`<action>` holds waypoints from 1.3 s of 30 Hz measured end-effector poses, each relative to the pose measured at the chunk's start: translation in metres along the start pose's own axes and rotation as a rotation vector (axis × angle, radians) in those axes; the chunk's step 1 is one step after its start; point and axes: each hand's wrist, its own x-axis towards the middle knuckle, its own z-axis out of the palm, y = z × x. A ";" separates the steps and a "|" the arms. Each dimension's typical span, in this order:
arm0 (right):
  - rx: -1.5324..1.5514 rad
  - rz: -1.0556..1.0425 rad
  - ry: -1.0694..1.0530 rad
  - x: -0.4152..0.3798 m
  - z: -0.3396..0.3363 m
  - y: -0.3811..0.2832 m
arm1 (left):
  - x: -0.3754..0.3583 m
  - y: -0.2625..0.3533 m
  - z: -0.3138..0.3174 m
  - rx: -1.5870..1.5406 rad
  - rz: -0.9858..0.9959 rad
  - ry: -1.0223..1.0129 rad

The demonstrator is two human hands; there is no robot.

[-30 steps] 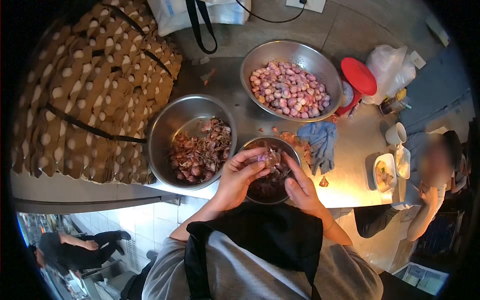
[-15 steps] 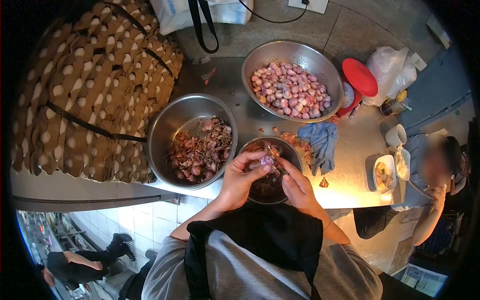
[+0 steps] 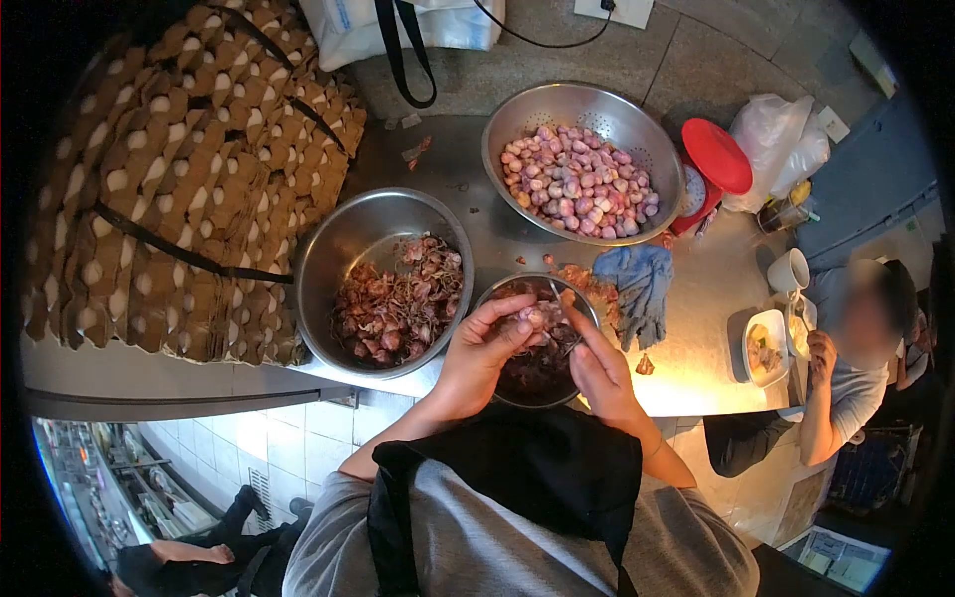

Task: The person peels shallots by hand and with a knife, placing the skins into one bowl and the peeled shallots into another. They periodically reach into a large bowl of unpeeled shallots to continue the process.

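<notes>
Pinched in the fingers of my left hand [image 3: 476, 356] is a pale pink-purple shallot [image 3: 538, 316]. My right hand [image 3: 607, 376] is closed on a small knife [image 3: 554, 290], whose thin blade shows beside the shallot; a yellow bit below the palm looks like its handle end. Both hands are over a small steel bowl [image 3: 527, 402] holding reddish-brown skins, partly hidden by my fingers. To the left, a larger steel bowl [image 3: 333, 224] contains unpeeled shallots with dry roots. Beyond the hands, a steel colander [image 3: 642, 134] is heaped with peeled shallots [image 3: 577, 184].
Stacked egg trays [image 3: 179, 199] rise at the left. A blue glove [image 3: 637, 284] and loose skins lie right of the small bowl. A red scale [image 3: 714, 159] stands by the colander. A person [image 3: 846, 368] sits at the right near food containers [image 3: 764, 348]; another is at lower left.
The knife's blade now shows beside the shallot, and my right hand has turned a little. The seated person's hand has moved toward the food containers; the person at lower left has shifted.
</notes>
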 end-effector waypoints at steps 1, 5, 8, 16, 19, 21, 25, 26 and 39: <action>-0.091 -0.050 -0.006 0.000 0.001 0.002 | 0.000 -0.002 0.000 0.036 0.032 0.014; -0.117 -0.150 -0.044 0.005 0.012 0.005 | 0.000 -0.005 0.002 0.117 0.138 0.031; -0.201 -0.157 -0.043 0.009 0.010 0.010 | -0.001 -0.004 0.001 0.165 0.153 0.036; 0.195 -0.017 -0.097 0.005 0.009 0.003 | -0.001 -0.002 0.006 0.168 0.138 0.033; 0.040 -0.053 -0.057 0.004 0.010 0.007 | 0.000 -0.006 0.003 0.205 0.154 0.012; -0.169 -0.119 -0.028 0.005 0.009 0.011 | 0.001 -0.006 0.003 0.196 0.158 0.004; -0.341 -0.179 0.016 0.003 0.015 0.002 | 0.001 -0.007 0.002 0.189 0.158 0.017; -0.355 -0.188 0.023 0.003 0.016 0.000 | 0.002 -0.007 0.001 0.186 0.163 0.016; -0.047 -0.072 0.120 0.013 0.001 0.007 | -0.002 0.001 0.005 0.115 0.138 0.011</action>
